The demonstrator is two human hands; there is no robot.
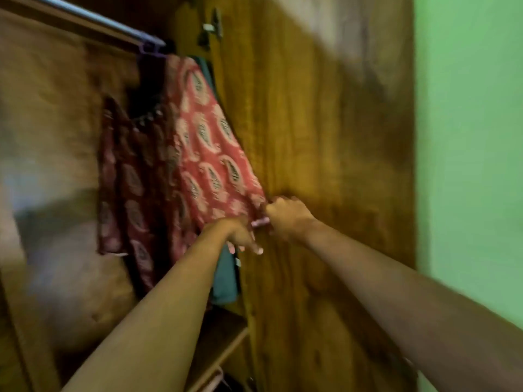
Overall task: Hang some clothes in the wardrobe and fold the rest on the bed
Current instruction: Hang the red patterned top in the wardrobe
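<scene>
- The wardrobe door (325,165), brown wood grain, fills the centre of the view; it is blurred by motion.
- A green wall (467,137) runs along the right edge of the door.
- The red paisley garment (209,148) hangs inside the wardrobe at the right end of the rod, with its lower corner drawn out against the door.
- A darker maroon patterned cloth (130,179) hangs just left of it; whether it is a separate piece cannot be determined.
- A teal garment (225,278) hangs behind the red one, against the door edge.
- The metal rod (93,18) crosses the top-left corner of the wardrobe.
- A wooden shelf (220,335) lies below the hanging clothes.
- The right hand (285,215) is clenched round the lower corner of the red paisley garment.
- The left hand (240,233) sits at the hem just beside the right hand, fingers curled downward; blur hides whether it is grasping the cloth.
- A purple hanger (151,49) hooks over the rod above the clothes.
- A pale pink strip (261,222) shows between the two hands.
</scene>
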